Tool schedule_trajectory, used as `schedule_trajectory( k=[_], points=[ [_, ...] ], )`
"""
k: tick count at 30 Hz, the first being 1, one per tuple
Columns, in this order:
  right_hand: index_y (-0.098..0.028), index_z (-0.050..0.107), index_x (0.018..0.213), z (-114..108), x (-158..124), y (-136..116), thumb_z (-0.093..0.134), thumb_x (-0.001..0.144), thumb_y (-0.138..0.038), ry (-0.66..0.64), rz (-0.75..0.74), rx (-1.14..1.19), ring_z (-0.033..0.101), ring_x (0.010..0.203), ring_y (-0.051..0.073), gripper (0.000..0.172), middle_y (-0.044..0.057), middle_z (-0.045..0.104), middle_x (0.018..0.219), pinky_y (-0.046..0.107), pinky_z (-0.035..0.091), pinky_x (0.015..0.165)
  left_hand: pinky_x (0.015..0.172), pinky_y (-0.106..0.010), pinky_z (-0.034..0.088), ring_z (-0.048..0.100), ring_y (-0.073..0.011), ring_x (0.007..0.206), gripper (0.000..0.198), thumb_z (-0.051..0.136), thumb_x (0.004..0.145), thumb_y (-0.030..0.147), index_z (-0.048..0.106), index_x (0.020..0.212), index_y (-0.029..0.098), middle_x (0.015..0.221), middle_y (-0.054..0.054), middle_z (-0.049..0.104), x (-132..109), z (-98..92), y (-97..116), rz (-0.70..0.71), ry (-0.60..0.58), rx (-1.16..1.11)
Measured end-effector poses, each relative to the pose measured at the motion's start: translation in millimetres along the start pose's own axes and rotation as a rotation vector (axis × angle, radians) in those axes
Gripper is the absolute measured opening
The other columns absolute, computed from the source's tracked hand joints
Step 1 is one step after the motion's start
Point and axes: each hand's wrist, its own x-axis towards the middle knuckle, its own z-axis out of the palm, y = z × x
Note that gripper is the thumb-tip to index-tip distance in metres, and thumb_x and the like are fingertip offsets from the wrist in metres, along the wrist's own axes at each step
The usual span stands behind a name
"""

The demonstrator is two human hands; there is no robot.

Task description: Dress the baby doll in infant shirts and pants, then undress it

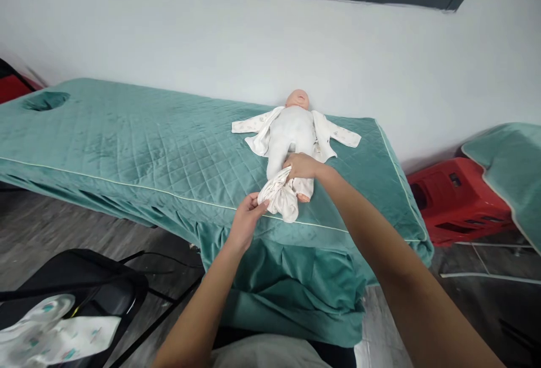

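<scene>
A white printed garment (285,205) is lying bunched about the lower legs of a doll (291,125), near the front edge of the green quilted surface (169,137). A hard pull could be dragging the doll towards that edge, and twisted folds could be snagging on a foot. The cloth is looking soft and creased, with 1 bare foot (303,198) poking out of a cuff. The fingers of the left hand (247,217) are pinching its near side; those of the right hand (303,166) are gripping its upper end, tips partly hidden. A white jacket (346,136) is lying open under the doll, 2 sleeves spreading outward.
</scene>
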Motion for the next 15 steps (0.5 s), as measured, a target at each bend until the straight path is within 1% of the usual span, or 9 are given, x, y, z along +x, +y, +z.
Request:
schedule_trajectory(
  k=[2, 5, 8, 10, 13, 15],
  points=[
    [-0.019, 0.080, 0.083, 1, 0, -2, 0.078, 0.076, -0.037, 0.007, 0.011, 0.003, 0.066, 0.081, 0.020, 0.020, 0.006, 0.077, 0.093, 0.027, 0.036, 0.066, 0.077, -0.028, 0.055, 0.065, -0.0141, 0.081, 0.043, 0.082, 0.071, 0.042, 0.065, 0.101, 0.016, 0.088, -0.001, 0.068, 8, -7.5, 5, -0.029, -0.024, 0.067],
    [-0.018, 0.080, 0.082, 1, 1, -1, 0.077, 0.077, -0.040, 0.008, 0.014, 0.016, 0.064, 0.076, 0.018, 0.023, 0.005, 0.076, 0.086, 0.027, 0.035, 0.066, 0.066, -0.033, 0.059, 0.064, -0.0174, 0.080, 0.046, 0.078, 0.073, 0.050, 0.062, 0.100, 0.016, 0.091, -0.003, 0.065, 19, -7.9, 9, -0.026, -0.033, 0.140],
    [-0.017, 0.079, 0.081, 2, 2, 0, 0.075, 0.080, -0.042, 0.017, 0.006, 0.040, 0.061, 0.073, 0.016, 0.025, 0.004, 0.074, 0.082, 0.028, 0.033, 0.065, 0.059, -0.031, 0.058, 0.060, -0.0165, 0.076, 0.043, 0.072, 0.076, 0.053, 0.061, 0.096, 0.017, 0.089, -0.003, 0.061, 29, -4.8, 11, -0.010, -0.036, 0.227],
    [-0.017, 0.078, 0.081, 3, 2, 0, 0.074, 0.081, -0.043, 0.025, 0.011, 0.056, 0.060, 0.071, 0.016, 0.027, 0.004, 0.074, 0.082, 0.028, 0.033, 0.064, 0.054, -0.028, 0.055, 0.058, -0.0159, 0.073, 0.041, 0.070, 0.077, 0.053, 0.060, 0.093, 0.017, 0.086, -0.003, 0.059, 35, -4.5, 13, -0.006, -0.037, 0.302],
    [-0.018, 0.076, 0.079, 4, 0, -1, 0.073, 0.080, -0.046, 0.023, 0.027, 0.066, 0.060, 0.070, 0.016, 0.028, 0.005, 0.073, 0.083, 0.028, 0.032, 0.063, 0.048, -0.024, 0.049, 0.055, -0.0164, 0.075, 0.037, 0.068, 0.079, 0.051, 0.059, 0.092, 0.017, 0.086, -0.003, 0.057, 38, -6.4, 18, -0.012, -0.066, 0.412],
    [-0.019, 0.075, 0.076, 5, 0, -1, 0.073, 0.079, -0.048, 0.021, 0.023, 0.054, 0.061, 0.071, 0.018, 0.029, 0.005, 0.073, 0.082, 0.028, 0.033, 0.063, 0.048, -0.023, 0.048, 0.055, -0.0169, 0.078, 0.036, 0.066, 0.080, 0.049, 0.059, 0.096, 0.017, 0.089, -0.004, 0.057, 36, -7.5, 20, -0.025, -0.098, 0.433]
  ],
)
